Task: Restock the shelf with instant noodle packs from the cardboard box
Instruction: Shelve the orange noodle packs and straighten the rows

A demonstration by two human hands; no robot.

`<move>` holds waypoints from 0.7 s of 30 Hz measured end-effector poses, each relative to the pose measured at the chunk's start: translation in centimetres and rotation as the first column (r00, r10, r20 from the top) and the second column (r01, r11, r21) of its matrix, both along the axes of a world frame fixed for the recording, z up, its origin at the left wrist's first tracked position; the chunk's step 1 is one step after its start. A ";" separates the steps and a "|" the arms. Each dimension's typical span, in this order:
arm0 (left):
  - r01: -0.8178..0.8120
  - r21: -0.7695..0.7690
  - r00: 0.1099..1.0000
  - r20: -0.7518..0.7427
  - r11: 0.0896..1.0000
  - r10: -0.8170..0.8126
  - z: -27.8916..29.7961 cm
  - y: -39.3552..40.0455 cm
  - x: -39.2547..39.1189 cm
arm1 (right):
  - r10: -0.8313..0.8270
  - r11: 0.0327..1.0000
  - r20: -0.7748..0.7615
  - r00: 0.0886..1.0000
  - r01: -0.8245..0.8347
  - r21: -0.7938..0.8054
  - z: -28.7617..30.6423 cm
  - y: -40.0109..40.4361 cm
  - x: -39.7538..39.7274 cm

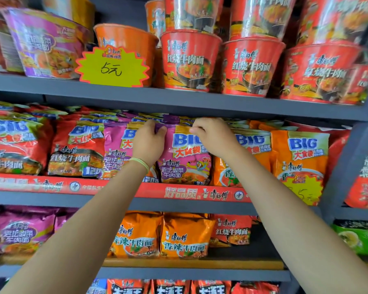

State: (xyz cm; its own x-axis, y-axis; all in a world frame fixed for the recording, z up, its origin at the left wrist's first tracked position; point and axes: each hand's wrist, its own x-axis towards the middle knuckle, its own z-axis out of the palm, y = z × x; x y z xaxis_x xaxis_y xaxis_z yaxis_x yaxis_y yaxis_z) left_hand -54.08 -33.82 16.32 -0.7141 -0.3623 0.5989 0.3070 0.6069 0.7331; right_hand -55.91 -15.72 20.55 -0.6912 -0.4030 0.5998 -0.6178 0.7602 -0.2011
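Both arms reach up to the middle shelf [179, 205]. My left hand [149, 143] and my right hand [212, 136] pinch the top edge of a purple instant noodle pack [185, 164] standing upright at the front of its row. Another purple pack [115, 151] stands to its left, partly hidden by my left wrist. Red packs [74, 149] fill the row further left and orange packs [300, 158] the row to the right. The cardboard box is out of view.
The top shelf [179, 100] holds red noodle bowls [189, 60], a purple bowl [45, 45] and a yellow price star [113, 66]. The lower shelf carries purple, orange [185, 236] and red packs with a gap at the right. A dark upright post [353, 158] bounds the right side.
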 end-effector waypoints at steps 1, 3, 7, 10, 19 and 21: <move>-0.037 -0.041 0.999 0.013 0.998 0.038 0.2 0.2 -0.1 | -0.030 1.000 -0.033 0.999 0.030 0.004 0.1 -0.1 0.1; -0.083 -0.095 0.996 0.029 0.992 0.086 0.5 0.4 -0.3 | -0.087 0.995 -0.107 0.990 0.091 0.039 0.0 -0.1 0.4; -0.106 -0.123 0.993 0.031 0.987 0.111 0.4 0.2 -0.6 | -0.188 0.960 -0.276 0.943 0.236 0.150 -0.1 1.1 0.3; -0.114 -0.127 0.993 -0.005 0.985 0.114 0.3 0.2 -0.5 | -0.348 0.894 -0.467 0.813 0.438 0.095 -0.1 2.1 0.1; 0.015 -0.125 0.993 -0.117 0.992 -0.029 -0.5 -0.4 0.1 | -0.199 0.946 -0.315 0.928 0.266 0.187 -1.5 -1.2 0.1; -0.092 -0.299 0.972 -0.234 0.950 0.020 -1.1 -0.8 0.4 | -0.299 0.878 -0.317 0.900 0.390 0.279 -1.6 -1.5 -0.4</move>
